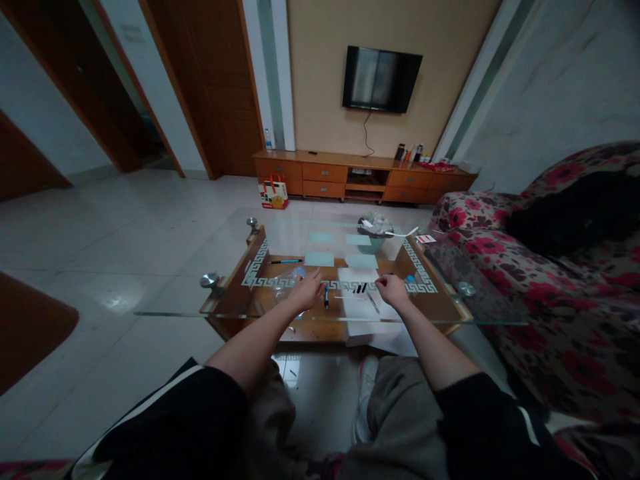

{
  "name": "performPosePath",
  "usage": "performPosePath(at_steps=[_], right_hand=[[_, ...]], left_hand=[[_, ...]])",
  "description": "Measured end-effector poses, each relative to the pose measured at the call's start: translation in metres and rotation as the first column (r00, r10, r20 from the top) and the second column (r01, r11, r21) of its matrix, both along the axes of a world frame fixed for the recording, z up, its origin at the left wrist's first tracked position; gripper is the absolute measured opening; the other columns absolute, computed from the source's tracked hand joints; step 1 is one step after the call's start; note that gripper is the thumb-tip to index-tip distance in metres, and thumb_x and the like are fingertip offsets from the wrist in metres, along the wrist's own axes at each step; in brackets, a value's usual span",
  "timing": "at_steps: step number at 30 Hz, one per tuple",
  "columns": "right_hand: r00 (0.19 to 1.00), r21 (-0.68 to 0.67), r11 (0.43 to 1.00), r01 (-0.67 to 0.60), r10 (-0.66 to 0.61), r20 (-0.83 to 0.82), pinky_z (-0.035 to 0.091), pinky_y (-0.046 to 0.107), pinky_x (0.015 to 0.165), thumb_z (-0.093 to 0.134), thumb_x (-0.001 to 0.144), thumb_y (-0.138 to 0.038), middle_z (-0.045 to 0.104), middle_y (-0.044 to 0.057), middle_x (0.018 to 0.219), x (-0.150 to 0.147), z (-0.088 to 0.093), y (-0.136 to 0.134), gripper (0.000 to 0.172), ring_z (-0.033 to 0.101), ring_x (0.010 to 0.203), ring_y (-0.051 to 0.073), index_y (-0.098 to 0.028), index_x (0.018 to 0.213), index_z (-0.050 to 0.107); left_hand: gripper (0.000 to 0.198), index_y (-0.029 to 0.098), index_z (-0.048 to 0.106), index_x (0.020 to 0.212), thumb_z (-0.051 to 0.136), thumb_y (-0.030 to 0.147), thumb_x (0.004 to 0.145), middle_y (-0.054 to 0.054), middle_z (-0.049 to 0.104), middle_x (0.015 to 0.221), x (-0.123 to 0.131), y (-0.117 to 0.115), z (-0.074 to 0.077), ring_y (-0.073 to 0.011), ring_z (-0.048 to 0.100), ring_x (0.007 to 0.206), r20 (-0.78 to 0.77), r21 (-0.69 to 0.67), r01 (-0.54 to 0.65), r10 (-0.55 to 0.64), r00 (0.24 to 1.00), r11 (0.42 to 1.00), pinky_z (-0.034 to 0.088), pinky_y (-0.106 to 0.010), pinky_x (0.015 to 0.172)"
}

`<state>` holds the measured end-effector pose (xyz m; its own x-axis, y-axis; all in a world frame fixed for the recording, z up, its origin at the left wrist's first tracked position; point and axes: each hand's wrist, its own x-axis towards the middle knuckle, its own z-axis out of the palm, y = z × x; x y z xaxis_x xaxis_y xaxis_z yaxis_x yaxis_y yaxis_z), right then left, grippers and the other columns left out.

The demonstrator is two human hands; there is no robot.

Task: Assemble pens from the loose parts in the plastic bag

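Observation:
My left hand (pixel 306 291) rests on a glass coffee table (pixel 235 283), its fingers curled beside a clear plastic bag (pixel 285 283) and a blue-and-black pen (pixel 327 295). My right hand (pixel 391 290) lies closed on the glass at the right edge of a white sheet of paper (pixel 356 277). Several small dark pens or caps (pixel 360 288) lie on that sheet between my hands, and a thin pen (pixel 373 303) lies just left of my right wrist. What either hand holds, if anything, is too small to make out.
Another pen (pixel 286 261) lies at the far left of the table, pale green notes (pixel 320 259) further back, and a bowl of clutter (pixel 376 227) at the far edge. A floral sofa (pixel 550 293) stands at right. A TV cabinet (pixel 360 177) and a gift bag (pixel 273 193) stand beyond.

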<state>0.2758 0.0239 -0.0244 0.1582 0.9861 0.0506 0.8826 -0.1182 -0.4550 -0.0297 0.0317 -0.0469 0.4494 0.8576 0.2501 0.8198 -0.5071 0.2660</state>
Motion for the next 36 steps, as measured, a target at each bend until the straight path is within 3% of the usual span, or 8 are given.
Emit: performPosePath(at_steps=[5, 10, 17, 36], right_hand=[[0.999, 0.013, 1.0, 0.01, -0.01, 0.035, 0.048, 0.024, 0.082, 0.059, 0.082, -0.016, 0.077, 0.012, 0.095, 0.004, -0.002, 0.004, 0.021, 0.07, 0.092, 0.022, -0.016, 0.091, 0.078], [0.999, 0.011, 1.0, -0.019, 0.018, 0.046, 0.048, 0.026, 0.083, 0.059, 0.081, -0.015, 0.076, 0.011, 0.095, 0.005, -0.006, 0.007, 0.021, 0.07, 0.091, 0.022, -0.016, 0.091, 0.077], [0.998, 0.0, 0.999, -0.043, 0.043, 0.048, 0.048, 0.025, 0.082, 0.06, 0.08, -0.016, 0.076, 0.009, 0.095, 0.006, -0.007, 0.007, 0.022, 0.07, 0.091, 0.022, -0.017, 0.093, 0.077], [0.996, -0.032, 0.998, -0.061, 0.063, 0.057, 0.049, 0.025, 0.083, 0.06, 0.081, -0.019, 0.077, 0.008, 0.097, 0.002, -0.007, 0.006, 0.022, 0.07, 0.092, 0.021, -0.019, 0.095, 0.077]], left_hand=[[0.03, 0.022, 0.059, 0.121, 0.042, 0.031, 0.097, -0.013, 0.058, 0.122, -0.014, 0.004, -0.003, -0.0271, 0.052, 0.116, -0.003, 0.031, -0.086, 0.086, 0.996, 0.996, 0.04, -0.047, 0.1], [0.048, 0.02, 0.048, 0.139, 0.039, 0.043, 0.098, -0.014, 0.044, 0.149, -0.025, 0.007, -0.013, -0.0281, 0.038, 0.139, -0.007, 0.012, -0.097, 0.097, 0.995, 0.995, 0.031, -0.048, 0.112], [0.071, 0.021, 0.026, 0.155, 0.026, 0.061, 0.097, -0.01, 0.018, 0.163, -0.034, 0.008, -0.026, -0.03, 0.012, 0.151, -0.092, -0.172, -0.099, 0.084, 0.992, 0.98, 0.015, -0.052, 0.119], [0.083, 0.018, 0.016, 0.158, 0.012, 0.07, 0.093, -0.005, 0.006, 0.165, -0.031, 0.0, -0.016, -0.0275, 0.003, 0.152, -0.201, -0.199, -0.145, 0.105, 0.974, 0.969, 0.008, -0.049, 0.121]])
